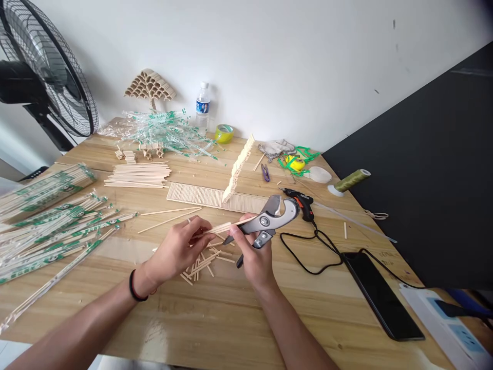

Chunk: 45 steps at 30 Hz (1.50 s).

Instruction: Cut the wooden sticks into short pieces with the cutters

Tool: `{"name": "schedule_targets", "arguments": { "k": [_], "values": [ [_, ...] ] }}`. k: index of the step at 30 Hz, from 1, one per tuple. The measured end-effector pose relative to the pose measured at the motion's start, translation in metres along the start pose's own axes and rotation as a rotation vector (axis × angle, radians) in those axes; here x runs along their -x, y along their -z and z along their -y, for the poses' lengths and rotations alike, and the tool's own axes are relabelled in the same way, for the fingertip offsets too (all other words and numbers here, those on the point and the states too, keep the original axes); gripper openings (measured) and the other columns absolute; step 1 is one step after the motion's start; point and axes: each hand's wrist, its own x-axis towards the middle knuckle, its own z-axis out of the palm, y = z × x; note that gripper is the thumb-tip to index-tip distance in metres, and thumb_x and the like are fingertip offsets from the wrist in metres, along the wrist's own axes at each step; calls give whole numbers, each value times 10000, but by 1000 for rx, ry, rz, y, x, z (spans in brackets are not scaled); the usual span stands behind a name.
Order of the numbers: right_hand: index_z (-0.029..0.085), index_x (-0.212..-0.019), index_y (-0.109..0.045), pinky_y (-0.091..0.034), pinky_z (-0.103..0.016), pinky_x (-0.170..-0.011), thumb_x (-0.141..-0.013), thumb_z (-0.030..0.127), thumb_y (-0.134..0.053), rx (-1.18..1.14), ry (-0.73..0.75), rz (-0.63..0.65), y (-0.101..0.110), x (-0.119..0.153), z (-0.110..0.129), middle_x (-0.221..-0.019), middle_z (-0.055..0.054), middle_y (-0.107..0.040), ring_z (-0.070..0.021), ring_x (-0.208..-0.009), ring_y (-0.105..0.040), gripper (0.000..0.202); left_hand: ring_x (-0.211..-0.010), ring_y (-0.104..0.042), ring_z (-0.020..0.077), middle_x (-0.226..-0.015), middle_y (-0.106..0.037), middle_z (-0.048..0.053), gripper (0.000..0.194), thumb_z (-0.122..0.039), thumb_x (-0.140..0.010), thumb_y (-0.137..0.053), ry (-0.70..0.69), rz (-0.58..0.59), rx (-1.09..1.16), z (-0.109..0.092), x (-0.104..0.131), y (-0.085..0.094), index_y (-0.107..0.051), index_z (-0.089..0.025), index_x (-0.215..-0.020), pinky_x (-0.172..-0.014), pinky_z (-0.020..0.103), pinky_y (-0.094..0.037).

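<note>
My left hand [188,239] is closed in a pinch around a few pale wooden chopsticks [223,226] that reach across to my right hand [252,252]. My right hand is wrapped round a pipe cutter [275,218] with a silver hooked jaw and dark handles. Its jaws stand apart, pointing up and right. The thumb of my right hand touches the near ends of the chopsticks. Short cut chopstick pieces [204,264] lie in a loose heap on the table beneath my hands. Just beyond is a flat strip of sticks [196,196] with a thin wavy stick panel [236,172] upright on it.
Wrapped chopsticks [61,231] lie left, loose ones [137,174] behind. A wrapper pile [162,131], bottle [203,105], tape [224,133] and tree-shaped stick model [150,85] stand at the back. A glue gun [302,203], phone [381,295] and power strip [450,324] are right; a fan [50,67] left.
</note>
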Motion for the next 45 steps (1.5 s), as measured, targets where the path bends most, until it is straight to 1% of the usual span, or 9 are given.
{"name": "schedule_targets", "arguments": {
  "k": [5, 8, 14, 21, 25, 28, 31, 39, 45],
  "values": [
    [232, -948, -560, -510, -338, -825, -957, 372, -679, -2, 0, 56, 2, 0, 0, -872, 1, -607, -188, -851, -635, 184, -637, -594, 112, -787, -683, 3, 64, -244, -1013, -624, 69, 22, 49, -2, 0, 2, -593, -189, -1001, -572, 214, -449],
    [223, -949, -601, -513, -346, -863, -975, 361, -656, 93, 50, 94, 6, -1, 1, -937, -30, -658, -200, -901, -657, 152, -601, -556, 109, -723, -640, -15, 103, -265, -1015, -605, 92, 28, 65, -5, -2, 6, -577, -190, -949, -562, 225, -429],
    [225, -1027, -626, -544, -334, -849, -958, 269, -640, 403, 195, 94, 19, -7, 0, -944, -43, -731, -207, -883, -700, 83, -621, -522, 110, -736, -597, -24, 144, -299, -994, -624, 165, -97, 74, -8, -6, 15, -568, -197, -909, -566, 235, -400],
    [224, -1166, -592, -572, -424, -935, -826, 79, -590, 628, 390, 161, 30, -18, -15, -1109, -105, -727, -270, -1030, -702, 370, -638, -481, 109, -782, -562, -16, 177, -339, -1015, -600, 224, -165, 154, -3, -5, 18, -564, -198, -913, -555, 243, -375],
    [233, -1185, -580, -567, -462, -956, -797, 45, -601, 639, 405, 164, 26, -17, -16, -1121, -105, -710, -294, -1080, -677, 431, -624, -454, 104, -752, -526, -33, 157, -334, -1021, -599, 205, -143, 199, -4, -3, 17, -564, -205, -939, -549, 239, -355],
    [247, -1155, -572, -561, -465, -945, -789, 16, -604, 616, 411, 169, 19, -13, -13, -1103, -91, -695, -293, -1066, -661, 434, -599, -427, 106, -699, -485, -50, 158, -347, -1031, -584, 207, -49, 246, -5, -2, 15, -559, -210, -957, -526, 230, -338],
    [251, -1113, -564, -551, -464, -937, -783, -12, -600, 618, 418, 185, 14, -11, -11, -1085, -83, -681, -294, -1062, -643, 424, -598, -444, 108, -710, -513, -44, 170, -358, -1038, -567, 212, 28, 303, -6, -1, 13, -542, -212, -954, -515, 221, -356],
    [239, -1114, -561, -531, -479, -959, -768, -24, -610, 651, 396, 180, 9, -11, -8, -1100, -91, -670, -303, -1081, -619, 437, -575, -412, 108, -673, -486, -48, 168, -333, -1024, -581, 175, -59, 216, -4, -1, 11, -556, -204, -919, -517, 229, -324],
    [245, -1101, -580, -537, -477, -970, -783, -20, -603, 660, 371, 159, 4, -9, -8, -1098, -91, -681, -302, -1105, -629, 414, -614, -446, 125, -736, -537, -9, 201, -328, -1029, -584, 149, -79, 181, 0, 3, 11, -552, -205, -873, -551, 256, -351]
  ]
}}
